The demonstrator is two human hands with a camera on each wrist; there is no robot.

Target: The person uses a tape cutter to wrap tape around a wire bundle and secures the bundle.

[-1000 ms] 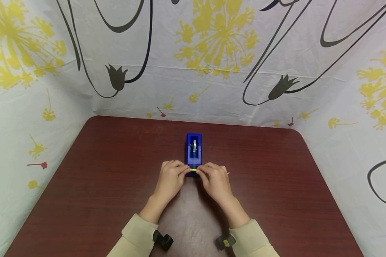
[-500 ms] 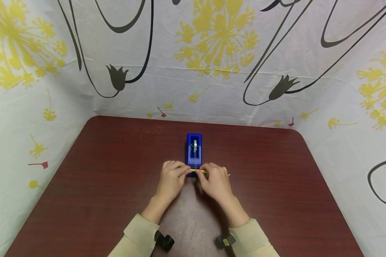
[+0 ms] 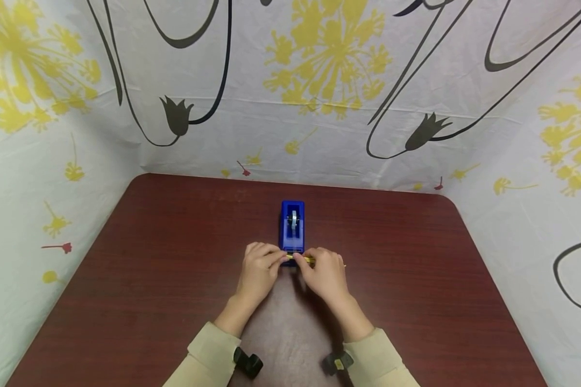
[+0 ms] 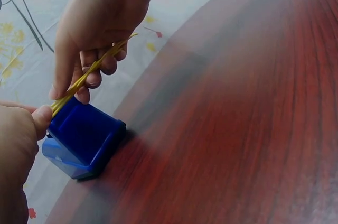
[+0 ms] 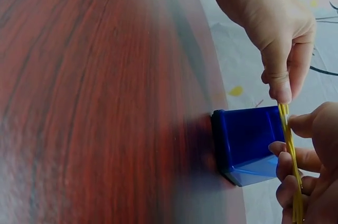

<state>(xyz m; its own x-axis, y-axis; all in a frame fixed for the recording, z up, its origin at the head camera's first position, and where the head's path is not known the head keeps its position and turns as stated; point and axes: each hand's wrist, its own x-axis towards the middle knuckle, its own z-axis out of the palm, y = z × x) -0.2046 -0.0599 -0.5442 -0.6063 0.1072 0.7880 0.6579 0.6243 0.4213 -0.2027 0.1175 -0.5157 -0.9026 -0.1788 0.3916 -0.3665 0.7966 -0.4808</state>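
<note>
A thin bundle of yellow wire-like strands [image 3: 311,260] stretches sideways between both hands at the near end of a blue tape dispenser [image 3: 285,234]. My left hand [image 3: 259,274] pinches one end of the strands between thumb and fingers, seen best in the right wrist view, where the bundle [image 5: 289,137] runs down from those fingertips. My right hand [image 3: 325,274] holds the rest: the strands [image 4: 95,65] lie along its curled fingers, with the thumb close beside them. Inside the dispenser a tape roll [image 3: 293,220] stands upright. The dispenser's near edge is partly hidden by the fingers.
The dark red wooden table [image 3: 184,215] spreads around the hands and dispenser. Patterned white cloth [image 3: 252,70] hangs behind and at both sides. A black wrist camera [image 3: 248,363] is on the left sleeve, another camera [image 3: 336,364] on the right one.
My right thumb has shifted slightly left, and more of the yellow strands shows between the right thumb and fingers. My left hand and the dispenser have hardly moved.
</note>
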